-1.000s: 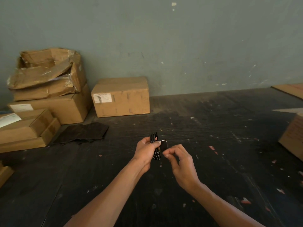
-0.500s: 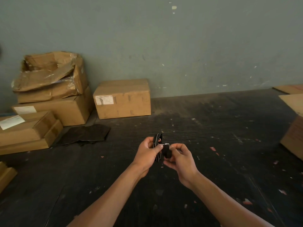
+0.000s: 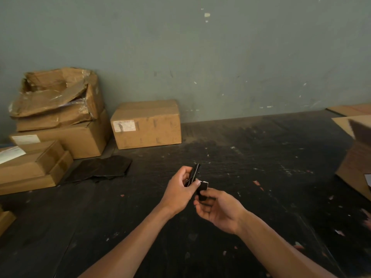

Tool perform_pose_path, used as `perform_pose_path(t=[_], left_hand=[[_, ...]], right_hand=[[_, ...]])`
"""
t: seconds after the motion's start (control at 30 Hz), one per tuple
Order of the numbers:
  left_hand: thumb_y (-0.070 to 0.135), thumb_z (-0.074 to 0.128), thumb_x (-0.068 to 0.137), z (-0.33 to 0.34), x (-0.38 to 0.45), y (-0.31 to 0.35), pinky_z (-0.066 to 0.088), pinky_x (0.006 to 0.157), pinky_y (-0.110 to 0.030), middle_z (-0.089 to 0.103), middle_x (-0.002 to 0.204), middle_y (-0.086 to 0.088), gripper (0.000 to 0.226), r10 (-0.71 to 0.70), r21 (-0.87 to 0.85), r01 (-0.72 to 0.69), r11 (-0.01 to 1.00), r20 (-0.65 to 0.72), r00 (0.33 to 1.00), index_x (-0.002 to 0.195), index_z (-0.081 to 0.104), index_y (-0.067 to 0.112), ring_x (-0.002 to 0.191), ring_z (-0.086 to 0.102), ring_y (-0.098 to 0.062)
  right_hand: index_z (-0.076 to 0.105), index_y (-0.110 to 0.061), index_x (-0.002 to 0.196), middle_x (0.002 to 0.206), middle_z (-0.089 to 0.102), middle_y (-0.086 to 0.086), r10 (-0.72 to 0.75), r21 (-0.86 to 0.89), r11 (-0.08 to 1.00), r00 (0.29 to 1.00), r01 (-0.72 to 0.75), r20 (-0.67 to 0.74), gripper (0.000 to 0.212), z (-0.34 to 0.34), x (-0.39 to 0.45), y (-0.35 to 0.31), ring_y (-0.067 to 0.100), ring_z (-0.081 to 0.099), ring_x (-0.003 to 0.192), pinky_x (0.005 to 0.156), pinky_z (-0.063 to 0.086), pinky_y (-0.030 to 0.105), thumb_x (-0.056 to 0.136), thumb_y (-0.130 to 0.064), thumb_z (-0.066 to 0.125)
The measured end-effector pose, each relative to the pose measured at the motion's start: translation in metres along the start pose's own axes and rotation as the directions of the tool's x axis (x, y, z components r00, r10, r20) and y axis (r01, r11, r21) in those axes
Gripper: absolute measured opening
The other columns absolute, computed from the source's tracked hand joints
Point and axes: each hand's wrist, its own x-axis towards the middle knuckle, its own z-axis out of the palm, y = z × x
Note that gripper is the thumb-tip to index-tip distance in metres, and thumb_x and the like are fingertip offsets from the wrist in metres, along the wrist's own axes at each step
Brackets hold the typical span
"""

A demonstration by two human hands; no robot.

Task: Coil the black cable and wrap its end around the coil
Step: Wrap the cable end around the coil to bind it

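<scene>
The black cable (image 3: 195, 173) is a small tight coil, held upright in front of me above the dark floor. My left hand (image 3: 179, 192) grips the coil from the left, thumb and fingers pinched on its lower part. The cable's end, a black plug (image 3: 202, 190) with a pale edge, sticks out to the right of the coil. My right hand (image 3: 219, 209) is turned palm up just below and right of it, fingertips pinching the plug. Most of the coil's lower half is hidden by my fingers.
Cardboard boxes stand against the grey wall: a crushed stack (image 3: 58, 109) at the left and a sealed box (image 3: 147, 124) beside it. Flat dark sheets (image 3: 100, 169) lie on the floor. Another carton (image 3: 357, 157) sits at the right edge.
My right hand has dropped lower and rolled palm up, carrying the plug end down and round the coil. My left hand has tilted the coil slightly and kept its grip.
</scene>
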Motion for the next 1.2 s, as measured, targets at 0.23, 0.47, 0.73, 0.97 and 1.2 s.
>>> perform_pose_path(t=[0.23, 0.47, 0.73, 0.97, 1.2], left_hand=[[0.02, 0.059, 0.097, 0.0, 0.005, 0.0, 0.052, 0.094, -0.031, 0.068, 0.112, 0.007, 0.024, -0.061, -0.053, 0.061, 0.997, 0.008, 0.998, 0.12, 0.058, 0.027, 0.102, 0.066, -0.006], [0.023, 0.046, 0.103, 0.0, 0.008, -0.003, 0.051, 0.098, -0.033, 0.061, 0.124, 0.003, 0.027, -0.044, 0.04, 0.04, 0.998, 0.104, 0.994, 0.128, 0.056, 0.025, 0.113, 0.059, -0.008], [0.017, 0.048, 0.102, 0.014, 0.0, -0.015, 0.041, 0.104, -0.015, 0.045, 0.136, 0.011, 0.039, 0.158, 0.228, -0.176, 0.958, 0.095, 0.983, 0.141, 0.049, 0.025, 0.125, 0.046, 0.003], [0.017, 0.044, 0.103, 0.016, -0.004, -0.018, 0.05, 0.094, -0.016, 0.042, 0.13, 0.006, 0.05, 0.102, 0.206, -0.118, 0.971, 0.089, 0.991, 0.151, 0.033, 0.027, 0.112, 0.053, -0.001], [0.022, 0.044, 0.104, 0.018, 0.0, -0.015, 0.045, 0.089, -0.01, 0.042, 0.121, 0.011, 0.059, 0.009, 0.164, -0.029, 0.986, 0.124, 0.992, 0.157, 0.017, 0.029, 0.107, 0.051, 0.003]], right_hand=[[0.066, -0.002, 0.118, 0.083, 0.067, 0.01, -0.088, -0.078, 0.994, 0.989, 0.079, -0.116, 0.026, -0.008, 0.003, -0.003, 0.014, 0.06, 0.068, 0.058, 0.053, 0.025, 0.094, -0.008, 0.058], [0.062, -0.001, 0.119, 0.075, 0.067, 0.009, -0.097, -0.112, 0.991, 0.974, 0.075, -0.205, 0.029, -0.005, 0.008, -0.004, 0.013, 0.056, 0.06, 0.054, 0.047, 0.024, 0.091, -0.006, 0.063], [0.061, 0.0, 0.116, 0.087, 0.071, 0.014, -0.172, 0.009, 0.983, 0.93, 0.185, -0.325, 0.028, 0.007, 0.016, -0.009, 0.015, 0.063, 0.062, 0.06, 0.052, 0.026, 0.089, -0.004, 0.066], [0.059, -0.005, 0.122, 0.108, 0.073, 0.018, -0.208, 0.068, 0.969, 0.933, 0.237, -0.293, 0.035, 0.005, 0.015, -0.009, 0.019, 0.068, 0.081, 0.068, 0.054, 0.028, 0.088, 0.001, 0.064], [0.051, -0.017, 0.12, 0.109, 0.068, 0.015, -0.338, -0.162, 0.941, 0.868, 0.298, -0.365, 0.039, 0.01, 0.013, -0.003, 0.025, 0.067, 0.098, 0.087, 0.052, 0.039, 0.087, -0.002, 0.066]])
